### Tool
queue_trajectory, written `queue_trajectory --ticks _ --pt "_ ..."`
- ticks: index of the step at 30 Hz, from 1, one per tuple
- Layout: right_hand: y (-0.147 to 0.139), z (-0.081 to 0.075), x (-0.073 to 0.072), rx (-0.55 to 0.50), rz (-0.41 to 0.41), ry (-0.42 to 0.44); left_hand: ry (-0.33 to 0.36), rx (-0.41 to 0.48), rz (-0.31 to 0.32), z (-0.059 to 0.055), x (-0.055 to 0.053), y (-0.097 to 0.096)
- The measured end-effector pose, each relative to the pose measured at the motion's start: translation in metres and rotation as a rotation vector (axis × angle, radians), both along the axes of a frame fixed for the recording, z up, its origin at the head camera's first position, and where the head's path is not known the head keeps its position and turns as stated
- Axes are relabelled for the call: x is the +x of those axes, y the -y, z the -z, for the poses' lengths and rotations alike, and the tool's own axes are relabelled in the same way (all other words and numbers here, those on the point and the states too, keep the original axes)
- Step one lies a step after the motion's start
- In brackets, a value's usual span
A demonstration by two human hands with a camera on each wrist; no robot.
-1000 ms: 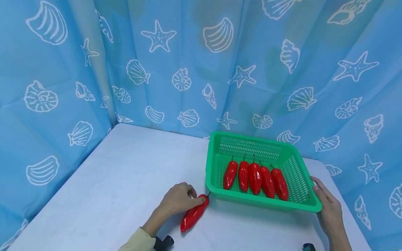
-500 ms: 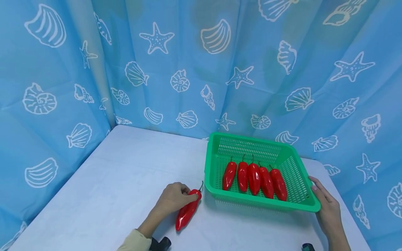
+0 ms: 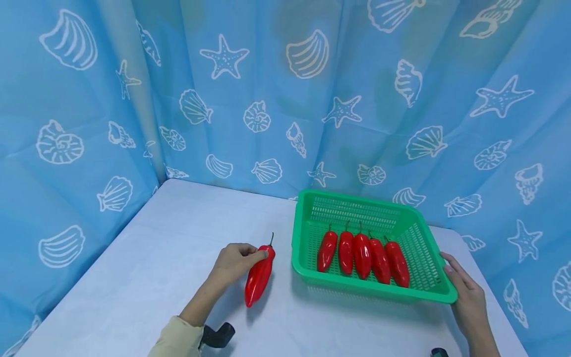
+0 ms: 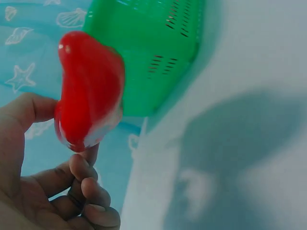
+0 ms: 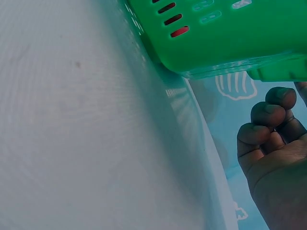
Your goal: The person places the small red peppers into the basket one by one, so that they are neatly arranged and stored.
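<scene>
Between thumb and fingers, my left hand (image 3: 235,263) pinches a red pepper (image 3: 258,277) near its stem end. The pepper is off the table, tip pointing down toward me, stem up. In the left wrist view the pepper (image 4: 91,88) hides part of the fingers, while the other fingers curl below it. A green plastic basket (image 3: 357,282) stands to the right, with several red peppers (image 3: 362,255) lying side by side in it. At its right rim my right hand (image 3: 469,297) grips the edge with thumb and forefinger; the other fingers curl loosely outside.
A white-covered table (image 3: 178,238) carries everything. A blue curtain (image 3: 267,74) with white shell and starfish prints stands behind and at both sides. Dark wrist-worn gear (image 3: 218,335) sticks out beside the left wrist.
My left hand has raised the pepper off the table and brought it left and away from the basket, swinging its stem more upright. The right hand and basket have stayed put.
</scene>
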State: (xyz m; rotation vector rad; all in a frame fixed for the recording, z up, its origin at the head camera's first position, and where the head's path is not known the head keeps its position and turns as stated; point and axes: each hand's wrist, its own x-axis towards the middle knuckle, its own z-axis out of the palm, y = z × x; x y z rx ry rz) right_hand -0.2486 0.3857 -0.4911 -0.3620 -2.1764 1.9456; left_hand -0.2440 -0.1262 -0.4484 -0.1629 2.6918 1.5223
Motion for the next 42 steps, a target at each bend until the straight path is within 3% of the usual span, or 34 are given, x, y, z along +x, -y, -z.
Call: queue_trajectory --ticks 11,22,31,42 --pt "0.0 0.001 -0.002 -0.018 -0.012 -0.008 -0.006 0.184 -0.013 -0.034 -0.017 -0.012" --pt "0.0 0.0 0.0 -0.01 0.001 -0.006 -0.03 0.169 0.034 -0.074 -0.04 -0.024" --pt "0.001 0.001 -0.003 0.029 0.006 0.003 -0.027 0.186 0.077 -0.087 -0.055 -0.038" --pt "0.001 0.0 -0.002 -0.002 0.007 -0.007 -0.007 0.152 0.1 -0.09 -0.076 -0.063"
